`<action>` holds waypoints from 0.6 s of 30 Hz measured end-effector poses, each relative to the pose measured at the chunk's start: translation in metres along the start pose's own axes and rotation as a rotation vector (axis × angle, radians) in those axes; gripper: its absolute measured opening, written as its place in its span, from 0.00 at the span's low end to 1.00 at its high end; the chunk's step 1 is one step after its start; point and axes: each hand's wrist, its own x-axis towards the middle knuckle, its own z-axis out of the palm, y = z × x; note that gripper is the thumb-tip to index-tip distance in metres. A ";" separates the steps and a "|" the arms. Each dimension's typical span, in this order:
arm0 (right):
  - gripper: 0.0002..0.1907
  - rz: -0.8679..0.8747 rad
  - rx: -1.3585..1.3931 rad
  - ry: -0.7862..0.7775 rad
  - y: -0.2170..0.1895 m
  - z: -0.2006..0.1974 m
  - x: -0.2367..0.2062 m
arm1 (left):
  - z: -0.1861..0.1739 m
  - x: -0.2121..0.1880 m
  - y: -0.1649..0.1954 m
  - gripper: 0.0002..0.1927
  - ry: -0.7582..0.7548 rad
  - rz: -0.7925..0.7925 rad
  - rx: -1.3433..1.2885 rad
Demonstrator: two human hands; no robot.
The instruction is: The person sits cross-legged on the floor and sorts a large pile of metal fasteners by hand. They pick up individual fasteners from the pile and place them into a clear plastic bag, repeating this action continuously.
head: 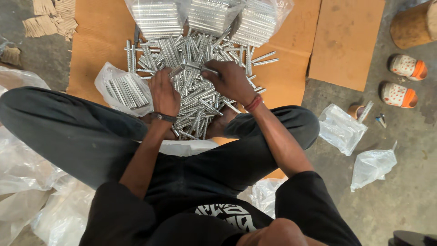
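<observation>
Head view: hands (198, 84) amid crowded metal strips (195, 105)

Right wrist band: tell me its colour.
Red, a thin band around the right wrist, just behind the right hand; head view.

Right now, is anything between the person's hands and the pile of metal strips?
Nothing visible. The left hand and the right hand both rest directly on the pile of metal strips, fingers among the pieces.
</observation>
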 end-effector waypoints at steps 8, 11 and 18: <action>0.09 -0.081 -0.032 0.016 -0.006 0.000 -0.009 | 0.001 -0.003 -0.004 0.19 -0.021 0.026 0.098; 0.07 -0.177 -0.171 0.024 -0.006 -0.002 -0.012 | -0.004 -0.004 -0.006 0.19 -0.054 0.055 0.128; 0.05 -0.203 -0.268 -0.102 0.010 0.008 -0.018 | 0.008 -0.009 -0.007 0.09 -0.033 0.178 0.064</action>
